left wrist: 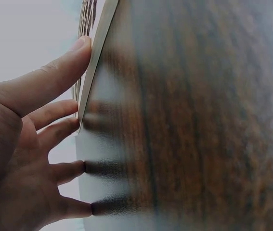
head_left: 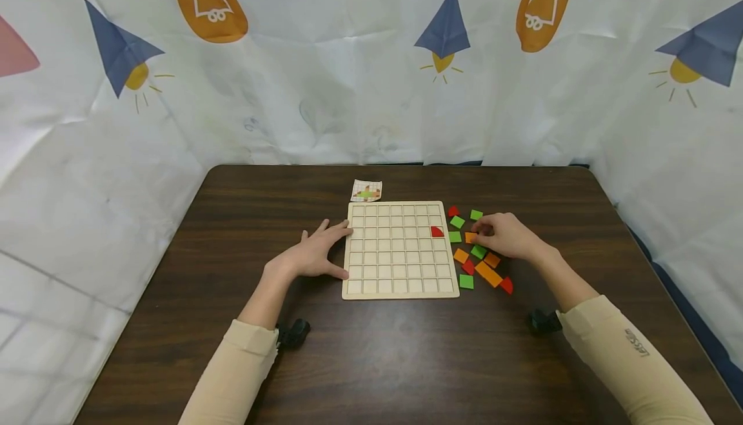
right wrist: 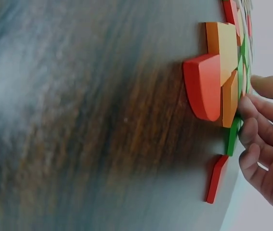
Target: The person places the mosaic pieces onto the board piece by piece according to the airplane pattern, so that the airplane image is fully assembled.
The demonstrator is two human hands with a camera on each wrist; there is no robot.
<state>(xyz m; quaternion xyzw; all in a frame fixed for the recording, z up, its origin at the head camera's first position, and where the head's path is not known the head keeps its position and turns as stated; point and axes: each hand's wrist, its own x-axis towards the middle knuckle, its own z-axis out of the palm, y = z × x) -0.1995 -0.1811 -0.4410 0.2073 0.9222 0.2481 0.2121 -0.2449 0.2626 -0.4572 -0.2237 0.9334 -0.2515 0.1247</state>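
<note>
A pale wooden grid board (head_left: 400,288) lies flat on the table, with a red quarter-round block (head_left: 436,231) in one cell near its right edge. My left hand (head_left: 310,252) rests at the board's left edge, thumb and fingers spread; in the left wrist view the thumb touches the board's rim (left wrist: 97,60). Right of the board, my right hand (head_left: 506,235) pinches at an orange square block (head_left: 469,237) between thumb and fingertips. Around it lie green squares (head_left: 455,237), a long orange block (head_left: 488,274) and a red rounded block (head_left: 507,285).
A small picture card (head_left: 366,191) with a colored pattern on a grid lies behind the board. In the right wrist view, a red block (right wrist: 217,179) lies below the hand, hidden from the head view. A printed white cloth (head_left: 348,102) hangs beyond the dark table (head_left: 377,360).
</note>
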